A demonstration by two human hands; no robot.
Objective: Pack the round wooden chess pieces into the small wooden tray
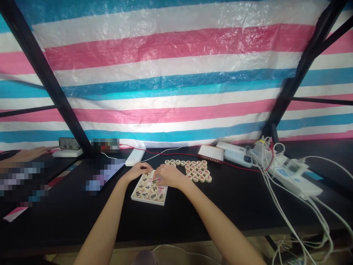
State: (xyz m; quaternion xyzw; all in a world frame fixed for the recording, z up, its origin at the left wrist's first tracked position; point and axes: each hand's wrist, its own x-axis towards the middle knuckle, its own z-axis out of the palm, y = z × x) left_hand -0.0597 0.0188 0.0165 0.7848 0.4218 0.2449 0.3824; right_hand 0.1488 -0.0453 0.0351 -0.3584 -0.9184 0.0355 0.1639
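A shallow white box (149, 201) on the black table holds rows of round Chinese chess pieces (147, 187) with black characters. My left hand (137, 171) lies at the box's far left corner, its fingers bent over the rim and closed against it. Over the box's far right part is my right hand (168, 175), fingers curled down and pressed together; whatever lies between its fingertips is hidden. Just right of that hand, red-marked Chinese chess pieces (194, 172) lie in rows on the table, with a short row of black-marked pieces (177, 162) behind it.
Left of the box lie a phone (106, 176) and a white power bank (135, 156). Behind the pieces sit a small white-topped box (211, 153) and white devices (234, 152). Power strips (292, 176) with tangled cables fill the right. Another person's hand (30, 154) is far left.
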